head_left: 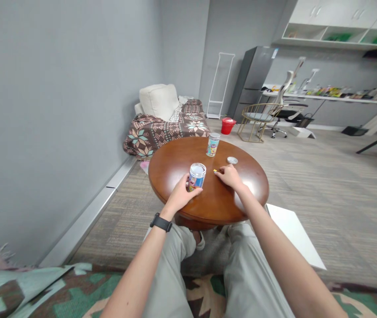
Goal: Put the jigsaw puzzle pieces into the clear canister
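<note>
My left hand (pixel 185 193) is wrapped round the lower part of a clear jar (pixel 197 175) with a blue printed label and an uncovered top. The jar stands upright near the front of the round brown table (pixel 171 161). To its right, my right hand (pixel 230 176) is low over the tabletop with its fingertips pinched at a tiny yellow piece (pixel 215 171), too small to name. Just beyond that hand lies a round silver lid (pixel 232 160). Farther back stands a second printed jar (pixel 213 145), with a silver lid on it.
A low seat with a patterned cover (pixel 171 132) is behind the table at left. A red bucket (pixel 228 125) and a gold-framed chair (pixel 257 117) stand beyond the table. A white panel (pixel 294 234) lies low at the table's right.
</note>
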Demonstrator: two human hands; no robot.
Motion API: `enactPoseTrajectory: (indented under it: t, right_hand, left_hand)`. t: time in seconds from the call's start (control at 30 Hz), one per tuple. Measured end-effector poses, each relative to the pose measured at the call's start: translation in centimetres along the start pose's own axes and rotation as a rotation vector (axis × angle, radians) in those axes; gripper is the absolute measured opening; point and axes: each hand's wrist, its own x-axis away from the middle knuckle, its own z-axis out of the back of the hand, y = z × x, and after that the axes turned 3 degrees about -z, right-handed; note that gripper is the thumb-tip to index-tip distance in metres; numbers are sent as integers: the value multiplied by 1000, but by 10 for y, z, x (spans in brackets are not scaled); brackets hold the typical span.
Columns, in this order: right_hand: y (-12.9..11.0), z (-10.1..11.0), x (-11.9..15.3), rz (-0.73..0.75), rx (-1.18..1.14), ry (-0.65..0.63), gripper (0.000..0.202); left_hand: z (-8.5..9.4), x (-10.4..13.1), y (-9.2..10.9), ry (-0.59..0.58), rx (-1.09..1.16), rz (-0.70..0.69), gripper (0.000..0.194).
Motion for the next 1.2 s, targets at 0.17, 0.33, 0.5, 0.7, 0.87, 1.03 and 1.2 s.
enactPoseTrajectory:
  t: [0.17, 0.33, 0.5, 0.7, 0.87, 1.03, 1.2]
  right_hand:
    - [-12, -20, -6, 32, -66, 51, 15]
    - [-25, -19, -5, 28, -137, -35, 16]
    - [-29, -13, 8, 1, -242, -110, 9]
    - [-36, 9, 21, 39, -405, -44, 11]
    - [-63, 58, 30, 228, -731, 257, 12]
    - [-95, 89, 51, 470, -666, 23, 11]
    - [-92, 74, 43, 430, -599, 77, 29]
  left_hand:
    - [0, 0, -3, -5, -11, -8, 44]
    - [1, 1, 0, 157, -37, 7, 45]
    - [11, -2, 27, 224, -116, 24, 40]
    - [12, -9, 39, 207, -226, -80, 43]
    - [0, -5, 21, 178, -185, -34, 45]
    - [-12, 7, 13, 138, -150, -6, 46]
    - [-10, 9, 12, 160, -139, 32, 44]
